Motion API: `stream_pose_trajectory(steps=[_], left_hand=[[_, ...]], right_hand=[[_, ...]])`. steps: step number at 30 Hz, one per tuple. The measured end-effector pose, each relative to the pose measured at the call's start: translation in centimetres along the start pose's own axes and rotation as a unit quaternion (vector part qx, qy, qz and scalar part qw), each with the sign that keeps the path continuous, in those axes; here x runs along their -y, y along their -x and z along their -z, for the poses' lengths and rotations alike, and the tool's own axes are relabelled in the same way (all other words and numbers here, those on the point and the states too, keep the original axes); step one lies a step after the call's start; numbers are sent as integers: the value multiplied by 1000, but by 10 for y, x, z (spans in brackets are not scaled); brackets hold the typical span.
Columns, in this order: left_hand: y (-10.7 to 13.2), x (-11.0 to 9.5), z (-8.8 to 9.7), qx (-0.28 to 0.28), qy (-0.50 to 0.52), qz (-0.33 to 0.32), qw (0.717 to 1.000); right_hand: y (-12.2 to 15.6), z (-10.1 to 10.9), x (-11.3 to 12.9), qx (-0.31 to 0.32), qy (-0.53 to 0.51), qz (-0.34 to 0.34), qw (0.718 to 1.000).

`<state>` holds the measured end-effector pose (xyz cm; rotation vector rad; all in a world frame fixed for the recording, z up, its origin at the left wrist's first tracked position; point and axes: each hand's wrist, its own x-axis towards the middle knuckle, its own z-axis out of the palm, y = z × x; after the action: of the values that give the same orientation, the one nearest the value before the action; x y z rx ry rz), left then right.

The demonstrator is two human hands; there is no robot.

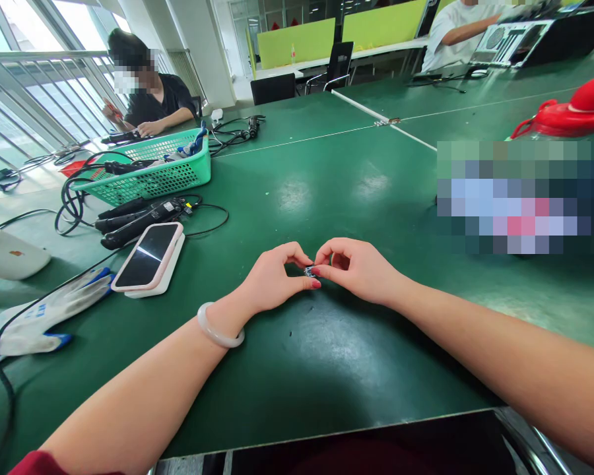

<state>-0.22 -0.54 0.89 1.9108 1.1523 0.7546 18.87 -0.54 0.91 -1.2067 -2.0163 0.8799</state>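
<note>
A small dark piece with whitish and bluish markings (309, 271) is pinched between the fingertips of both hands, just above the green table (366, 356). Its kind is too small to make out, and fingers cover part of it. My left hand (272, 276), with a pale bangle (220, 326) on its wrist, has thumb and index finger at the piece's left side. From the right, my right hand (359, 269) grips it between thumb and index finger, the other fingers curled. Two tiny dark specks (290, 334) lie on the table near my hands.
To the left lie a phone (148, 256) on a white box, a glove (44, 316), black corded tools (143, 218) and a green basket (153, 175) of tools. A red-topped container (574, 109) stands right. Two people sit across, one near a computer case (512, 43).
</note>
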Motion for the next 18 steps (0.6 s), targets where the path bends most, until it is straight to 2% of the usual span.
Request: stream_pose_trajectory(steps=[10, 14, 18], left_hand=[[0, 0, 0, -2, 4, 6, 1000], [-4, 5, 3, -58, -47, 43, 996], [-6, 14, 6, -107, -49, 89, 989]], right_hand=[[-2, 1, 0, 6, -11, -21, 1000], [-1, 0, -4, -12, 57, 14, 998], [0, -6, -8, 42, 149, 71, 985]])
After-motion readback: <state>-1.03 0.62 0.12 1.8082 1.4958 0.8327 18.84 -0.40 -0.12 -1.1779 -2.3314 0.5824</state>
